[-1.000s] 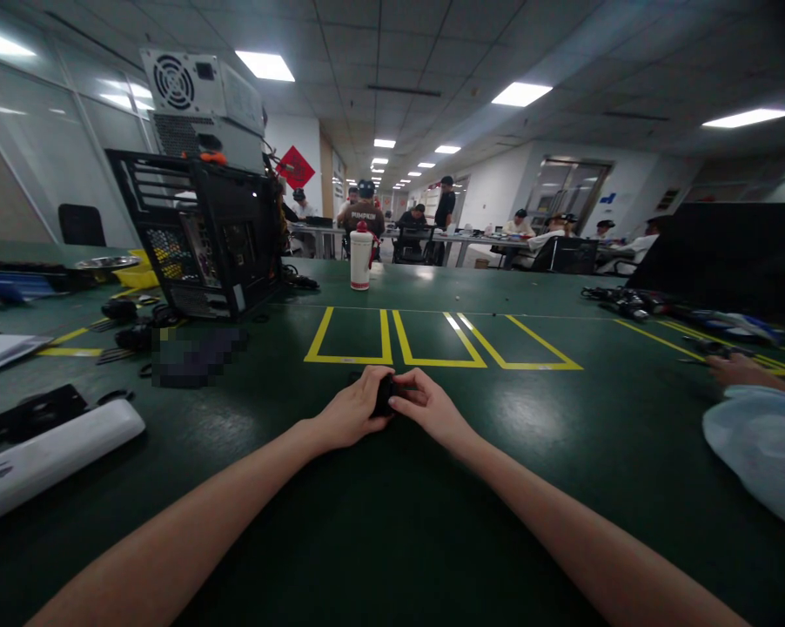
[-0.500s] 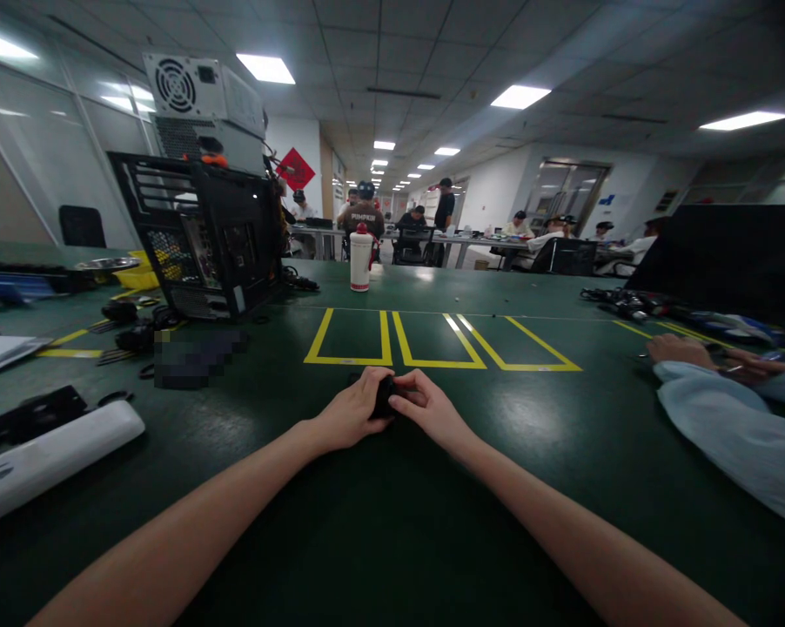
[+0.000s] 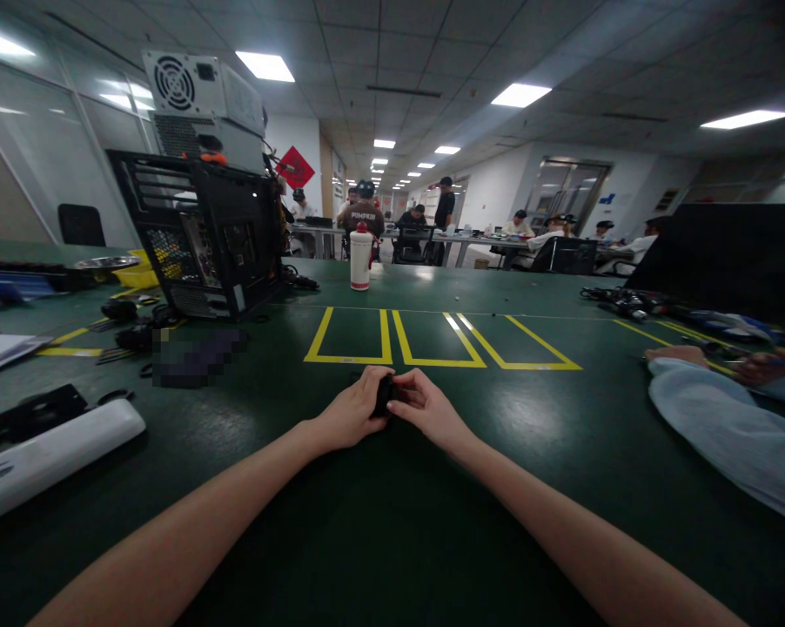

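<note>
2 hands [image 3: 349,407], black object [image 3: 384,395] near tape edge [image 3: 441,362]

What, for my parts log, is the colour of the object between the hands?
The object is black; the head view shows it best.

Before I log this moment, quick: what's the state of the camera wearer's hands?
Left hand: closed around a small black object.
Right hand: partly curled at that object; gripping or not cannot be told.

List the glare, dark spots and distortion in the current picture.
Head view: pale glare on the green table, either side of the hands; head view: black object between left hand and right hand too dark for detail; head view: computer case leans, probably wide-angle distortion.
</note>
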A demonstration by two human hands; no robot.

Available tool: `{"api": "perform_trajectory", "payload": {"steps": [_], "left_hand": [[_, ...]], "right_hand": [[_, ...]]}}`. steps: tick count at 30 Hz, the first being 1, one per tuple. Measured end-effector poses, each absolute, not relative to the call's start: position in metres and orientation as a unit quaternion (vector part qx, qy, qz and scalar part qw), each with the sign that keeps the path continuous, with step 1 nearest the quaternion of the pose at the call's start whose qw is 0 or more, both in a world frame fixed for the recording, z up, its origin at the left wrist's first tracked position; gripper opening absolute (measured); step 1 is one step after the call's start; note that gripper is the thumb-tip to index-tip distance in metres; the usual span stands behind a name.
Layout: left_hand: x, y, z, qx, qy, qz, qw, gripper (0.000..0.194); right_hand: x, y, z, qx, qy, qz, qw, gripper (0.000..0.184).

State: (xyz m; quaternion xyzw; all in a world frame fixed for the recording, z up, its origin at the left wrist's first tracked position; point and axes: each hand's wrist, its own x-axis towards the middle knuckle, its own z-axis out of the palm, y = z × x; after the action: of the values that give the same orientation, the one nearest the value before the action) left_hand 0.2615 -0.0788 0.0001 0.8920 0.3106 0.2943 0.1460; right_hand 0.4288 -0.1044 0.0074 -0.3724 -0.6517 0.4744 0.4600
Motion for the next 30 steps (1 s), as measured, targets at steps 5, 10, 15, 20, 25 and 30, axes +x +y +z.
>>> {"api": "perform_trajectory", "payload": {"steps": [5,10,15,20,25,30], "left_hand": [[0.2613,-0.079,-0.0002,0.89,0.317,0.291,0.149,0.062],[0.2613,-0.0792,-0.0005,0.891,0.316,0.295,0.142,0.062],[0.2615,-0.0795,-0.0008,0.891,0.318,0.292,0.14,0.062],[0.2619,-0.0788,-0.002,0.889,0.321,0.295,0.138,0.061],[0.2615,-0.0802,-0.0009,0.889,0.325,0.291,0.139,0.061],[0.2618,-0.0823,0.0014,0.888,0.317,0.301,0.143,0.061]], "right_hand": [[0.4283,-0.1021,0.0036,-0.413,-0.644,0.451,0.459,0.027],[0.4278,-0.1015,0.0022,-0.407,-0.648,0.466,0.446,0.033],[0.4279,-0.106,0.005,-0.386,-0.655,0.469,0.449,0.029],[0.4276,-0.103,0.0035,-0.407,-0.638,0.46,0.465,0.027],[0.4283,-0.104,0.0038,-0.392,-0.633,0.485,0.46,0.033],[0.4277,-0.1075,0.0061,-0.383,-0.636,0.478,0.469,0.027]]}}
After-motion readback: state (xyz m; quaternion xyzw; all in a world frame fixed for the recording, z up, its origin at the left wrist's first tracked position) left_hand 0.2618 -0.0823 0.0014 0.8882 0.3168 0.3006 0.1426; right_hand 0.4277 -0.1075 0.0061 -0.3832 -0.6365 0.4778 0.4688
